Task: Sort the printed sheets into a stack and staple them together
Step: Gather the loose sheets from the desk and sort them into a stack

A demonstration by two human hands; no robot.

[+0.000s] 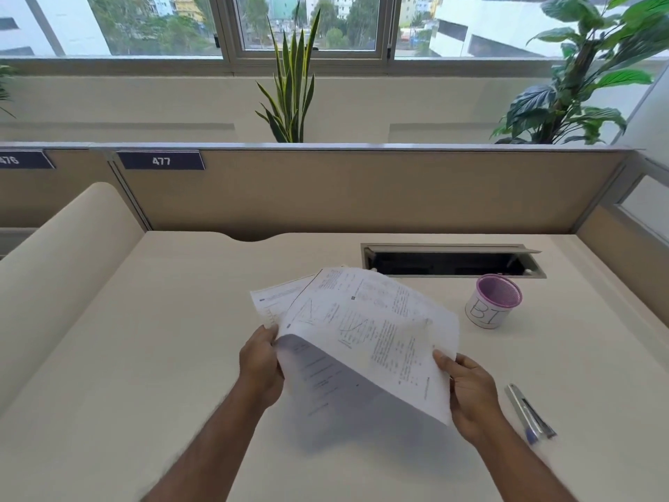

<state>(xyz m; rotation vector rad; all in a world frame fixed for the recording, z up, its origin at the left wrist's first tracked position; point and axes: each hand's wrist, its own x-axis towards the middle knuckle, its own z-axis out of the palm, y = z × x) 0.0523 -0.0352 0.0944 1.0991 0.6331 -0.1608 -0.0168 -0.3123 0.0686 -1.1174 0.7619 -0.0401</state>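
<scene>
I hold several printed sheets [369, 327] above the middle of the cream desk [144, 356]. They are fanned out unevenly, with text and diagrams on the top page. My left hand [261, 367] grips their left edge. My right hand [467, 389] pinches the lower right corner of the top sheet. The lowest sheet sags under the others and is in shadow. A silver and blue stapler [529, 413] lies flat on the desk just right of my right hand, apart from it.
A purple mesh cup [494, 301] with a white label stands at the right rear. Behind it is an open cable slot [449, 260] in the desk. A beige partition [362, 190] closes the far edge, with plants beyond.
</scene>
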